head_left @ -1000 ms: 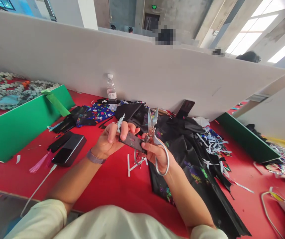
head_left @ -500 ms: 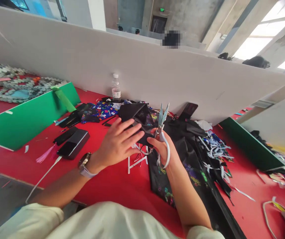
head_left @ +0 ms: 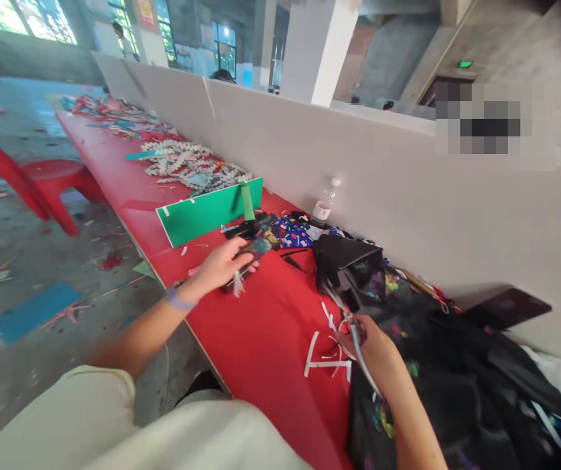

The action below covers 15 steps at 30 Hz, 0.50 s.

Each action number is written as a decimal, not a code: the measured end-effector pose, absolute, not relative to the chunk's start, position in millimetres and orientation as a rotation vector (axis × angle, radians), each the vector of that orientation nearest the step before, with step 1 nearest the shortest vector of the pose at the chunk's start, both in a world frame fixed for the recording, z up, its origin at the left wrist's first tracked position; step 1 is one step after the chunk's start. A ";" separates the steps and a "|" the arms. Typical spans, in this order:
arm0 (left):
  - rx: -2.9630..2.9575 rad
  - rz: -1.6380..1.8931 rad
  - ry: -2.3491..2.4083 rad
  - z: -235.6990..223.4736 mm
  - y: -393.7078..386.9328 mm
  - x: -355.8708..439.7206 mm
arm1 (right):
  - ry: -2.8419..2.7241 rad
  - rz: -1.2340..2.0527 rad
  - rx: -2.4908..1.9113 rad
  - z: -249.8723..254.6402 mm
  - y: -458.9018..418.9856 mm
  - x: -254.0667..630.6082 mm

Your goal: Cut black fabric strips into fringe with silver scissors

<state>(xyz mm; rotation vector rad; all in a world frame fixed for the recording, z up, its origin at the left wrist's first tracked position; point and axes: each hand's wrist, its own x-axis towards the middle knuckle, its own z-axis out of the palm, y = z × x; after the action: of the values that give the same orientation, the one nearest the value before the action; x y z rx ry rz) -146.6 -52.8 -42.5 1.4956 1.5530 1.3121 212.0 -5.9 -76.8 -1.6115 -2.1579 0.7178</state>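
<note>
My left hand (head_left: 226,262) reaches out to the left, fingers closed on a small dark fabric piece (head_left: 259,247) with a coloured print. White strands hang below it, in front of the dark phone, which is mostly covered. My right hand (head_left: 371,343) grips white-handled scissors (head_left: 355,336), their blades pointing away and up-left, blurred. Beside and beneath that hand spreads black fabric (head_left: 437,365) with bright floral prints. A folded black part (head_left: 342,258) rises just beyond the blades. White strips (head_left: 327,365) lie on the red table left of the scissors.
A green divider (head_left: 207,214) stands on the red table (head_left: 261,339) at the left, with blue patterned cloth (head_left: 293,230) near its end. A plastic bottle (head_left: 326,202) stands by the grey partition (head_left: 398,163). Grey zigzag strips (head_left: 182,163) lie beyond. A dark tablet-like object (head_left: 510,307) leans at right.
The view has swung left. My left hand, spread and bare before, has moved out left and closed on the small fabric piece. My right hand has lowered the scissors, tilting them flatter.
</note>
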 end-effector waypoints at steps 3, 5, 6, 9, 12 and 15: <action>1.245 1.233 1.667 -45.8 -39.5 -208.1 | -2.418 0.615 -1.644 -93.9 -2.9 207.8; 1.136 1.169 1.811 -52.6 -27.8 -236.8 | -2.553 0.572 -1.688 -101.1 -1.6 204.0; 1.111 1.153 1.849 -57.0 -21.8 -245.8 | -2.607 0.549 -1.711 -103.5 -1.2 202.3; 1.058 1.086 1.911 -70.6 -5.5 -253.1 | -2.721 0.482 -1.772 -107.2 -1.0 199.1; 1.073 1.066 1.939 -79.4 5.6 -243.0 | -2.781 0.483 -1.795 -107.5 -2.1 199.2; 1.137 1.097 1.951 -81.1 9.2 -231.6 | -2.792 0.510 -1.799 -104.9 -3.8 199.8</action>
<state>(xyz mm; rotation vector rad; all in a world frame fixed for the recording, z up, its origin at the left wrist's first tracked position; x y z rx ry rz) -231.6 9.2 -81.1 1.1370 1.9514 1.0968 199.8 -3.8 -104.9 -1.7991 -2.7916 0.5103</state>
